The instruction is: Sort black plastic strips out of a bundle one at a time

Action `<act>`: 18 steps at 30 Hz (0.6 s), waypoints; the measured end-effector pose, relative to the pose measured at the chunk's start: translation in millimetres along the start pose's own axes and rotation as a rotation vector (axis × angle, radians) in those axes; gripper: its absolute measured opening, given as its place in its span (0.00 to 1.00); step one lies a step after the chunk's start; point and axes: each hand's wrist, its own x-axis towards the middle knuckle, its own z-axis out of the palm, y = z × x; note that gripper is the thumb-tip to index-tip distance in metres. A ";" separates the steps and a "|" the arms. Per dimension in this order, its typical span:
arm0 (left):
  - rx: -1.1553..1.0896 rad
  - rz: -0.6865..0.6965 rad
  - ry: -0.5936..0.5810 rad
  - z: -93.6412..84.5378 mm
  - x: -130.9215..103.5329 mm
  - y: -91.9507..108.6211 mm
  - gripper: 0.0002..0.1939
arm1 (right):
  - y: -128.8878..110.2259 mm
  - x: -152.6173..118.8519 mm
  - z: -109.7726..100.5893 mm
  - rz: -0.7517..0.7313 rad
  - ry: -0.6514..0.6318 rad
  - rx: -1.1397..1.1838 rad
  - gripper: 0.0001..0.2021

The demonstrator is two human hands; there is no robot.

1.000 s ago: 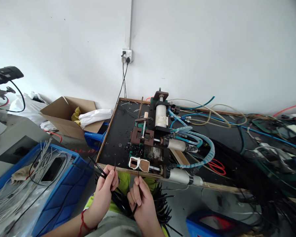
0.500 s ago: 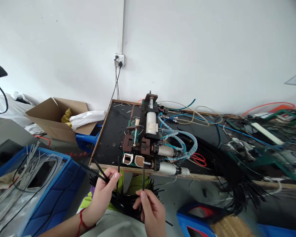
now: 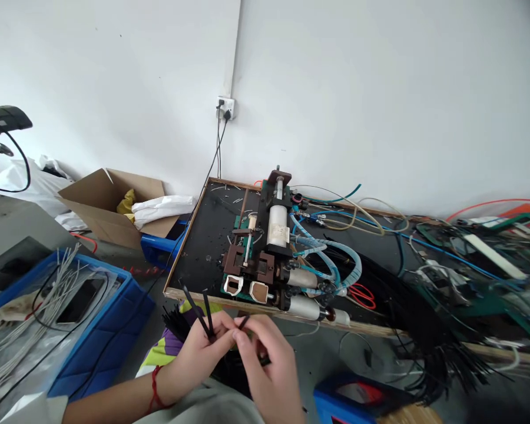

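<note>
My left hand (image 3: 201, 353) pinches two thin black cable pieces (image 3: 198, 309) that stick up from my fingers. My right hand (image 3: 269, 359) holds another short black piece (image 3: 244, 321) and touches my left fingertips just below the bench edge. Under both hands, on my lap, lies a bundle of black cable pieces (image 3: 176, 321). Just beyond the hands, a small pneumatic machine (image 3: 265, 259) with a white cylinder and blue hoses stands on a black board (image 3: 207, 235).
A blue crate (image 3: 110, 330) with white wires sits at the left, an open cardboard box (image 3: 110, 200) behind it. A wall socket (image 3: 226, 107) feeds black cords. Red-handled scissors (image 3: 362, 294) and a heap of black cables (image 3: 424, 330) lie to the right; another blue bin (image 3: 357, 400) is below.
My right hand brought its black piece from upright to meet my left fingertips. The view swung slightly, so the machine sits a little further right in frame.
</note>
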 end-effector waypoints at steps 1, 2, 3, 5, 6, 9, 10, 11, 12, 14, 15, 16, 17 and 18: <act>0.008 0.009 0.000 -1.1 -0.1 1.7 0.21 | -3.6 3.5 10.1 -0.027 -0.010 0.050 0.13; 0.009 0.023 0.017 -2.5 0.1 3.7 0.19 | -4.7 5.3 17.6 -0.038 0.003 0.083 0.14; 0.002 0.043 0.049 -4.1 0.6 6.2 0.17 | -3.9 5.6 23.0 -0.036 0.031 0.101 0.15; -0.019 0.063 0.118 -6.7 3.0 12.2 0.19 | 1.4 2.8 29.3 -0.020 0.062 0.087 0.16; -0.026 0.058 0.143 -7.4 4.9 15.4 0.20 | 4.8 0.6 31.3 -0.021 0.049 0.063 0.16; -0.013 -0.009 0.147 -7.3 12.6 22.9 0.21 | 13.6 -3.7 35.2 -0.038 -0.040 0.008 0.16; -0.005 -0.027 0.150 -7.3 15.3 23.9 0.22 | 15.5 -3.7 35.5 -0.038 -0.079 0.007 0.17; -0.002 -0.035 0.165 -7.8 17.8 24.1 0.22 | 16.8 -3.0 35.0 -0.027 -0.128 0.010 0.17; -0.002 -0.040 0.188 -8.8 20.0 23.5 0.22 | 17.6 -2.1 33.8 -0.009 -0.187 0.017 0.18; -0.010 -0.044 0.250 -12.1 23.4 20.7 0.22 | 18.9 -0.8 30.3 0.027 -0.336 0.065 0.20; -0.019 -0.048 0.276 -14.0 24.5 19.1 0.23 | 20.0 -1.0 28.9 0.045 -0.403 0.112 0.20; -0.031 -0.053 0.291 -15.7 25.3 17.5 0.22 | 21.8 -1.8 28.4 0.063 -0.445 0.172 0.21; -0.045 -0.059 0.297 -16.9 25.9 16.3 0.21 | 24.4 -3.0 28.9 0.087 -0.456 0.252 0.22; -0.056 -0.063 0.296 -17.7 26.4 15.4 0.21 | 27.8 -4.4 30.6 0.130 -0.448 0.353 0.22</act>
